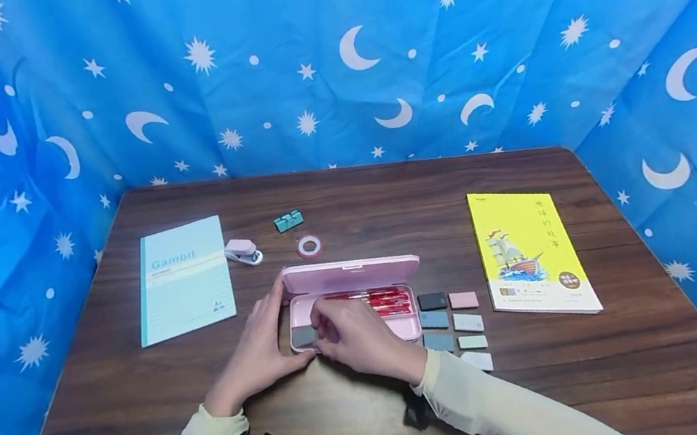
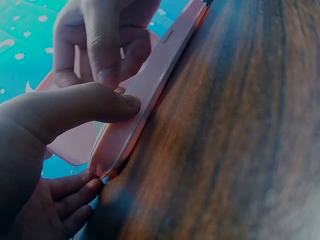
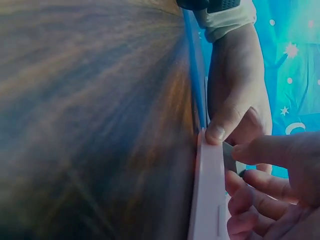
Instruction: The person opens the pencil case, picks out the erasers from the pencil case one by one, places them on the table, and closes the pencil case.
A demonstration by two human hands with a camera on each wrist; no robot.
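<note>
A pink pencil case (image 1: 411, 327) lies on the table with its lid (image 1: 356, 274) raised at the back. Red pens (image 1: 392, 300) lie in its rear compartment. My left hand (image 1: 259, 343) grips the case's left end, the thumb (image 2: 112, 102) along the front wall and the other fingers round the end and back. Inside the front compartment, at the left, is a dark grey eraser (image 1: 302, 337). Reaching over the case, my right hand (image 1: 360, 330) pinches this eraser (image 3: 231, 159) between thumb and fingers, which partly hide it.
Right of the case, two columns of block erasers include a black one (image 1: 432, 301) and a pink one (image 1: 463, 299). A yellow book (image 1: 528, 252) lies farther right. At the left are a notebook (image 1: 185, 283), stapler (image 1: 243, 252), binder clip (image 1: 288, 221) and tape roll (image 1: 309, 246).
</note>
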